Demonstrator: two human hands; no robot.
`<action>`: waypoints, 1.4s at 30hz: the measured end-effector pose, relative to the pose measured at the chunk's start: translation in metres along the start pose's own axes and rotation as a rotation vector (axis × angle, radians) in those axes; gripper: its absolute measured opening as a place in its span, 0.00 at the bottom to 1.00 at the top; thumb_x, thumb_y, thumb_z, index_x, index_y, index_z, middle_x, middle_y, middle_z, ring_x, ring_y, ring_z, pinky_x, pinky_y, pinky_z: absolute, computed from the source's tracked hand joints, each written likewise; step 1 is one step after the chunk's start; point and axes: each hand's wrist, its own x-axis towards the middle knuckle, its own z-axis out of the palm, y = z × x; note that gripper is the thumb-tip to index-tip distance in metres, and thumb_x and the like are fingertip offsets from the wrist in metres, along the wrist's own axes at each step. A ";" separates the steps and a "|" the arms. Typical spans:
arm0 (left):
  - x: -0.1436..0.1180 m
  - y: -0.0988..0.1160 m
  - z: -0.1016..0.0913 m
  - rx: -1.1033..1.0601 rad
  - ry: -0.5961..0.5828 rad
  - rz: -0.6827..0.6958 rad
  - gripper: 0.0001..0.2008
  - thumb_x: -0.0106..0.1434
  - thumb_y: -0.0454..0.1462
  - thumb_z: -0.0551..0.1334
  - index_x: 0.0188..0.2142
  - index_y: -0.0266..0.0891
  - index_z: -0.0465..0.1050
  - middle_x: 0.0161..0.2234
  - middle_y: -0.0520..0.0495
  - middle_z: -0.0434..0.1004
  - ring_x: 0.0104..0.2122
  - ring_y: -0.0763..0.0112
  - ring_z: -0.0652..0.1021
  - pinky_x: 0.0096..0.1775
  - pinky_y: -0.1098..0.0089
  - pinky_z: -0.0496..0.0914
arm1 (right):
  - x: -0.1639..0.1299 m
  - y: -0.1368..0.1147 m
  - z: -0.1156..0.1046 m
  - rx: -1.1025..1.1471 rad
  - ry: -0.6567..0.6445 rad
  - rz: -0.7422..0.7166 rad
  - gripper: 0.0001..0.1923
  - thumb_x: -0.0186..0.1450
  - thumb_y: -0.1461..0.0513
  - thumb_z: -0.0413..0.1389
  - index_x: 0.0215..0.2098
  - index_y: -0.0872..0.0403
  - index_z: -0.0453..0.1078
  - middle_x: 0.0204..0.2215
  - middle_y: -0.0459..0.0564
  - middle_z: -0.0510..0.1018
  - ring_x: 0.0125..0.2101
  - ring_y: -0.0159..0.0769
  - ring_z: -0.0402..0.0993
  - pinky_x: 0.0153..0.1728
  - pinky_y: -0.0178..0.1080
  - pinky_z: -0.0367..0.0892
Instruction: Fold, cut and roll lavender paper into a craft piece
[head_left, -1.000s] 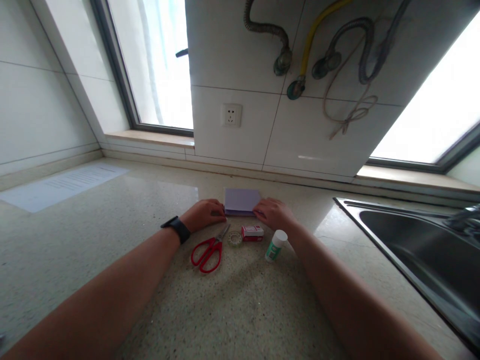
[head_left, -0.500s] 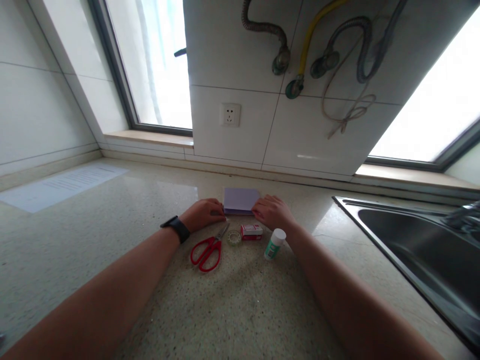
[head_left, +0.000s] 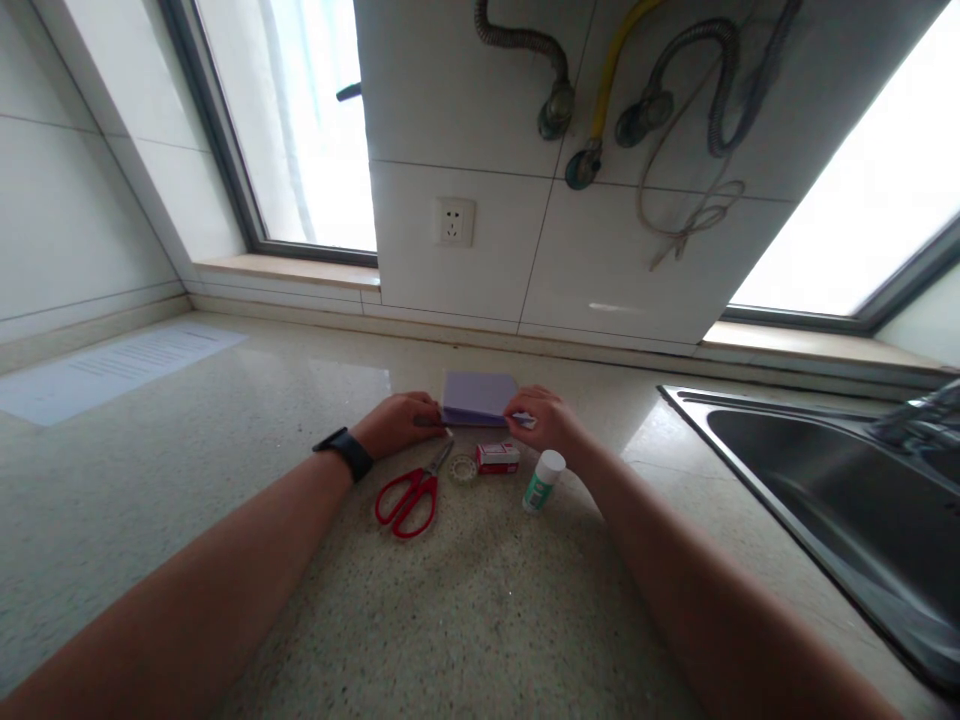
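**Both hands on the folded purple paper**

On the counter (head_left: 150,470), the paper (head_left: 480,396) lies at twelve o'clock from the scissors (head_left: 409,493). The left hand (head_left: 394,425) presses its edge flat; the right hand (head_left: 546,420) pinches its corner. Light and floppy, the paper is probably best held by its edges.

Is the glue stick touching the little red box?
Apart. The head view shows bare counter between the glue stick and the red box.
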 end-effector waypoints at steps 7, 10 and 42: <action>0.000 -0.002 0.001 0.005 -0.003 -0.006 0.09 0.65 0.44 0.67 0.37 0.44 0.82 0.40 0.48 0.79 0.39 0.67 0.78 0.46 0.68 0.70 | 0.005 -0.014 -0.015 0.209 0.097 0.151 0.03 0.60 0.65 0.58 0.31 0.53 0.74 0.30 0.48 0.78 0.31 0.34 0.72 0.34 0.37 0.67; 0.000 -0.001 0.000 0.004 -0.006 -0.007 0.09 0.65 0.44 0.66 0.37 0.44 0.82 0.39 0.48 0.79 0.39 0.67 0.78 0.46 0.68 0.70 | 0.008 -0.019 -0.022 0.296 0.137 0.223 0.03 0.61 0.64 0.58 0.32 0.53 0.75 0.28 0.47 0.79 0.30 0.33 0.73 0.34 0.37 0.67; -0.051 0.012 -0.013 0.112 0.230 -0.445 0.14 0.71 0.44 0.61 0.49 0.36 0.74 0.46 0.43 0.77 0.43 0.64 0.79 0.46 0.58 0.76 | -0.098 -0.141 -0.083 0.844 0.502 0.813 0.18 0.59 0.47 0.63 0.35 0.52 0.73 0.22 0.45 0.74 0.20 0.31 0.66 0.20 0.34 0.61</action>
